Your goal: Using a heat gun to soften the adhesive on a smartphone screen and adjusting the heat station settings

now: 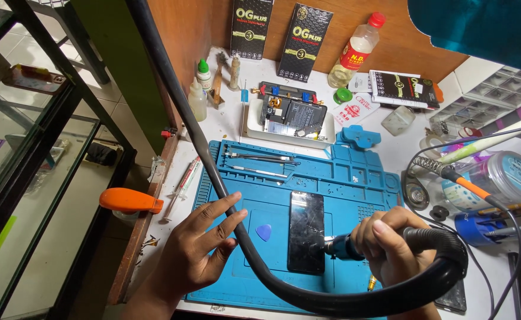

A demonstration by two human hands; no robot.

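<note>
A black phone (306,231) with a cracked glass face lies flat on a blue silicone work mat (343,178). My right hand (391,243) grips the handle of a hot-air tool (344,247), its metal nozzle resting at the phone's lower right edge. A thick black hose (213,172) runs from the tool, loops under my right hand and climbs up past my left hand. My left hand (198,249) rests on the mat's left part with fingers spread, touching the hose. A small blue pick (264,232) lies between my left hand and the phone.
Tweezers (260,158) lie at the mat's top. Behind it a white tray (248,127) holds phone parts. Bottles (199,95), a clear oil bottle (355,50) and black boxes (305,41) stand at the back. A soldering iron (450,173) and jars crowd the right. An orange clamp (129,200) grips the table's left edge.
</note>
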